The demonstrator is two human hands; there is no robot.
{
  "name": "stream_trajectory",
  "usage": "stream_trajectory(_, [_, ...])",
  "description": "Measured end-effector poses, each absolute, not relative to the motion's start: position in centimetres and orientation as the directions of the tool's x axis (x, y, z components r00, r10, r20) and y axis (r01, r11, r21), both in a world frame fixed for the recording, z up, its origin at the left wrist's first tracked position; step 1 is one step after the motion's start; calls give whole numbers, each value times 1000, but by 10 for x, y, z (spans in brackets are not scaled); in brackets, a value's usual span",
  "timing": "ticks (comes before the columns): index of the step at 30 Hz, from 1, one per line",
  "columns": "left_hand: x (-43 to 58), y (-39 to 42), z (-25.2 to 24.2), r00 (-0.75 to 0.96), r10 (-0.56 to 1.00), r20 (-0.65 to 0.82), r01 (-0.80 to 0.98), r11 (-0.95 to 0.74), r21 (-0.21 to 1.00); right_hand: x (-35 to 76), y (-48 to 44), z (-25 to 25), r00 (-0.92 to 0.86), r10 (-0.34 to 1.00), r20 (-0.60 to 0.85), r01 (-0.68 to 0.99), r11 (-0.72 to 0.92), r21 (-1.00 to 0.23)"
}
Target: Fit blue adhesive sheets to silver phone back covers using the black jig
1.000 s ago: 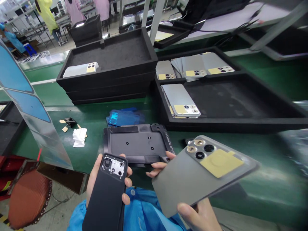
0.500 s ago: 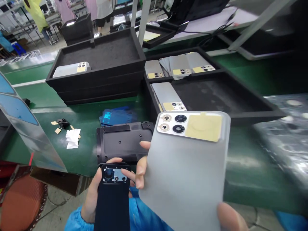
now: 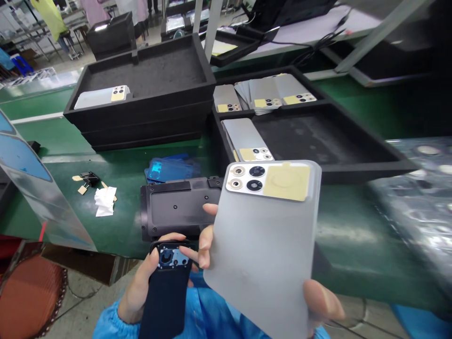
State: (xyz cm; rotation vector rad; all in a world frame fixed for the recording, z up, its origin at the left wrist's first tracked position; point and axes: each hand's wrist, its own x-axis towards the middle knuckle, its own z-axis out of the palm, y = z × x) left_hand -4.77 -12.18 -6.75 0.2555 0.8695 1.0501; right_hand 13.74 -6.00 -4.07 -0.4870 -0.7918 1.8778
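Observation:
My left hand (image 3: 139,287) is wrapped round a dark phone body (image 3: 165,296), whose camera area at the top shows bare lens parts. Close to my face, my right hand (image 3: 319,301) grips a silver phone back cover (image 3: 264,249) by its edges, with the thumb on the right side and fingers on the left. The cover has a white camera plate with several round openings and a yellow film. My right index finger reaches toward the dark phone's camera area; I cannot tell if it touches. Behind both hands a black fixture (image 3: 183,207) lies on the green bench, partly hidden.
Black foam trays (image 3: 141,117) are stacked at back left, a silver cover (image 3: 100,97) in the top one. Another black tray (image 3: 318,136) holds several covers. Blue films (image 3: 169,168), a crumpled tissue (image 3: 105,201) and a binder clip (image 3: 90,178) lie on the bench. Plastic-wrapped trays (image 3: 416,202) stand right.
The silver cover and my right hand have shifted a little to the left. The dark phone in my left hand has tilted and moved slightly right.

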Motion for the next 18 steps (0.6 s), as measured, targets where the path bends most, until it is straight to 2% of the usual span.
stream_trajectory(5, [-48, -121, -68, 235, 837, -494, -597, 526, 606, 139, -61, -47, -485, 873, 50, -763, -394, -512])
stream_trajectory(8, [-49, -121, -70, 218, 837, -502, -580, 525, 623, 139, -60, -52, -513, 854, 86, -778, -420, -467])
stream_trajectory(12, [-49, -119, -69, 215, 832, -512, -571, 532, 625, 136, -57, -51, -471, 881, 36, -802, -411, -434])
stream_trajectory(15, [-44, -120, -61, 205, 837, -507, -592, 519, 617, 137, -63, -51, -448, 894, 4, -784, -391, -482])
stream_trajectory(16, [-41, -121, -56, 166, 851, -498, -610, 486, 626, 139, -68, -53, -426, 905, -5, -762, -362, -536])
stream_trajectory(18, [-33, -122, -46, 32, 885, -465, -644, 374, 667, 145, -83, -58, -364, 930, -39, -633, -278, -722])
